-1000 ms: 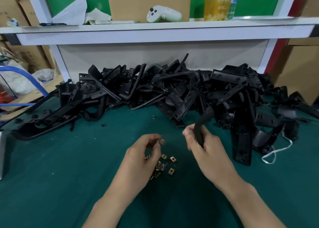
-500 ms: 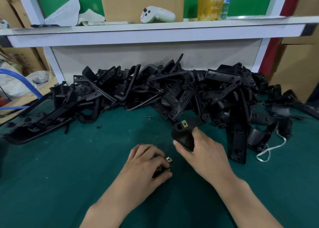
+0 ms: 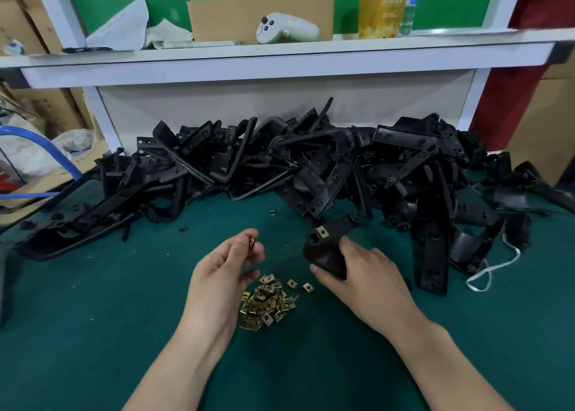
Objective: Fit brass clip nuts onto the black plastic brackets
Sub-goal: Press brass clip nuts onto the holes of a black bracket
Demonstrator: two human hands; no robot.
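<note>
Left hand (image 3: 222,273) fingers (image 3: 241,245) pinch one brass nut (image 3: 252,242), right hand (image 3: 367,273) wraps a bracket (image 3: 323,255); so slight a pinch could drop the nut or seat it crooked.

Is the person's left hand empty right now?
No, the left hand pinches a brass clip nut between thumb and fingertip, while the right hand grips a black bracket.

A single wide-angle camera on the person's head looks forward and down over the green table (image 3: 93,333). The left hand (image 3: 224,273) and right hand (image 3: 367,273) sit close, lower centre; the white shelf (image 3: 280,65) crosses the top.
</note>
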